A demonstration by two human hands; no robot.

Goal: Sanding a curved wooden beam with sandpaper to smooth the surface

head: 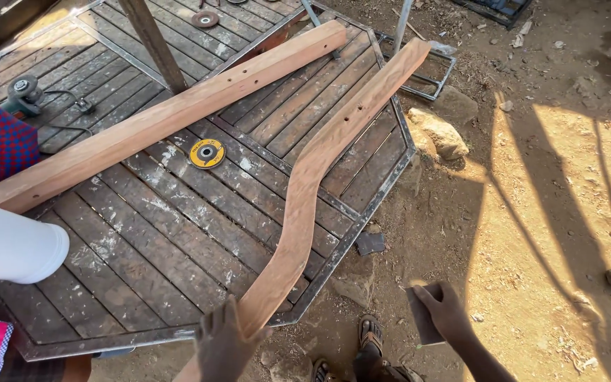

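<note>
Your left hand (224, 343), cut off below, grips the curved wooden piece (319, 159) at the table's (143, 240) near edge; your right hand (443, 308) pinches sandpaper (422, 318).

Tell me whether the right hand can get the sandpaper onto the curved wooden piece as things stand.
Probably yes. The right hand holds the sandpaper just beside the curved wooden piece, which the left hand grips; nothing lies between them.

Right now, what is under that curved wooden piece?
The curved wooden piece lies across a slatted metal-framed panel, its near end gripped by the left hand. The slats directly beneath it are covered.
</note>
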